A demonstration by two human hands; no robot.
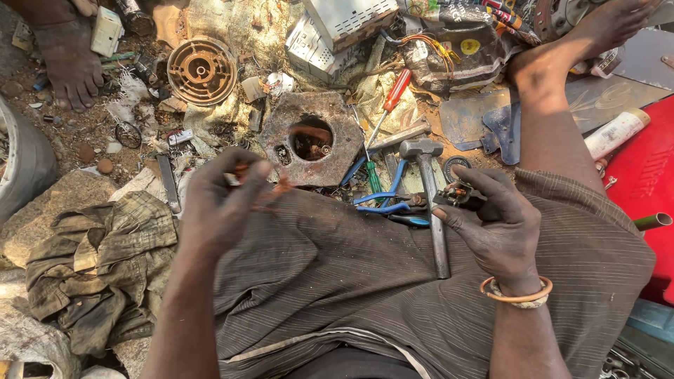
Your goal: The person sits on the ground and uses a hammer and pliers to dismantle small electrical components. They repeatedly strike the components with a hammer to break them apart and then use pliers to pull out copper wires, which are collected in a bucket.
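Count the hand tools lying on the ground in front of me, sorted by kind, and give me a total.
Hammer: 1
Red-handled screwdriver: 1
Green-handled screwdriver: 1
Blue-handled pliers: 1
Total: 4

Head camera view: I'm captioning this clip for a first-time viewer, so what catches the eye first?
Two grimy hands at centre: the left hand pinches a small reddish piece, the right hand grips a small black electrical part. Between them a steel-headed hammer lies across the striped-trousered lap, and just beyond it a rusty flat metal plate with a round hole sits on the littered ground.
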